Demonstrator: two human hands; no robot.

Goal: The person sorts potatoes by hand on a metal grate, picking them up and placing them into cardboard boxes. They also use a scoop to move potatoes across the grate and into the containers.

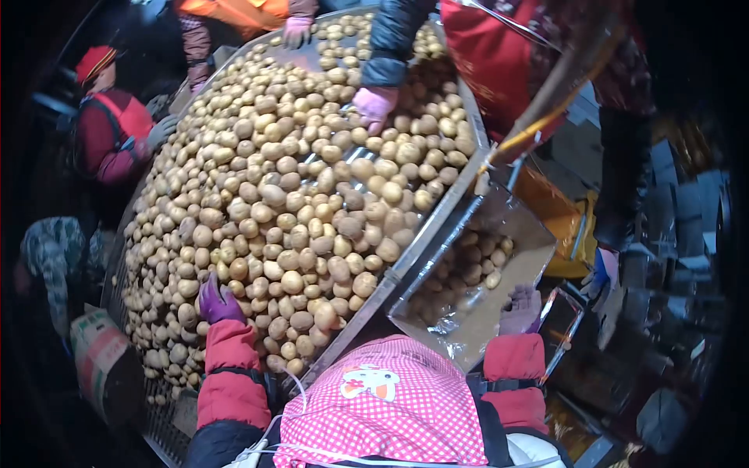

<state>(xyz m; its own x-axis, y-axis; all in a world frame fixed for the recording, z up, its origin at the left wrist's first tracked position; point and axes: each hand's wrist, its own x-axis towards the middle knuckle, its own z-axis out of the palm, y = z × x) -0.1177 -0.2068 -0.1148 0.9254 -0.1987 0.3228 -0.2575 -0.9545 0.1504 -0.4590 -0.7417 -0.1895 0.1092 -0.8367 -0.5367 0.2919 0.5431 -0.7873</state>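
My left hand (219, 301), in a purple glove, reaches onto the left part of a big heap of potatoes (265, 195). Its fingers are apart and touch the potatoes; none is visibly gripped. On the other side of my pink checked apron, my right hand (520, 310), in a dull purple glove, lies at the near right edge of a cardboard box (519, 234). Those fingers look stretched out along the box wall. Clear plastic film (452, 331) lines this box, and potatoes (472, 261) lie inside. A metal-rimmed sorting table (417, 242) bears the heap.
Across the table, a co-worker's pink-gloved hand (375, 107) reaches into the potatoes; another pink glove (297, 31) rests farther back. A person in a red cap (95, 62) stands left. A full sack (101, 355) stands lower left, and a yellow-orange bag (566, 226) is beyond the box.
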